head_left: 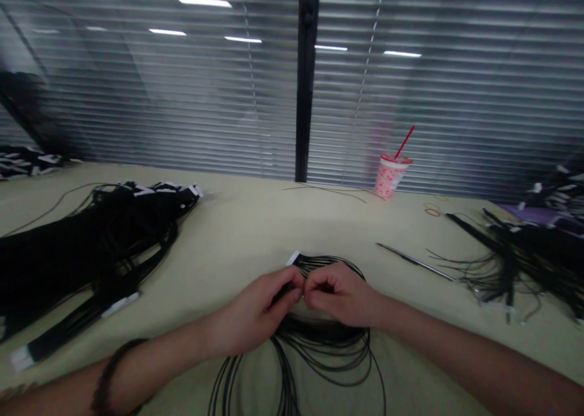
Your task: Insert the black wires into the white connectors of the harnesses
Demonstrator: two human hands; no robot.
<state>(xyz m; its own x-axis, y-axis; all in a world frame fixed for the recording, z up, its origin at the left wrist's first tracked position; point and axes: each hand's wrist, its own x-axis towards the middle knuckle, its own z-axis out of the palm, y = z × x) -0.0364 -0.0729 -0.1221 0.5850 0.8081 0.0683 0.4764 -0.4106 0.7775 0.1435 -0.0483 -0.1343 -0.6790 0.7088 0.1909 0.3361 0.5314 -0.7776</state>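
Observation:
My left hand (262, 306) and my right hand (340, 291) meet over a looped bundle of thin black cables (328, 349) at the front middle of the table. Thumb and forefinger are pinched together on each hand, fingertips almost touching. Whatever lies between the fingertips is too small and hidden to name. Just beyond my left fingers, a white connector (293, 258) ends the bundle, with black wires running from it behind my right hand. Loose cable loops hang down below both hands toward the near edge of the view.
At left lies a big pile of black cable harnesses (91, 233) with white connectors. More black cables (506, 258) lie at right, beside a thin metal rod (415, 261). Near the window blinds (191, 112) stand a pink cup (390, 176) with a red straw and small rubber bands (432, 211).

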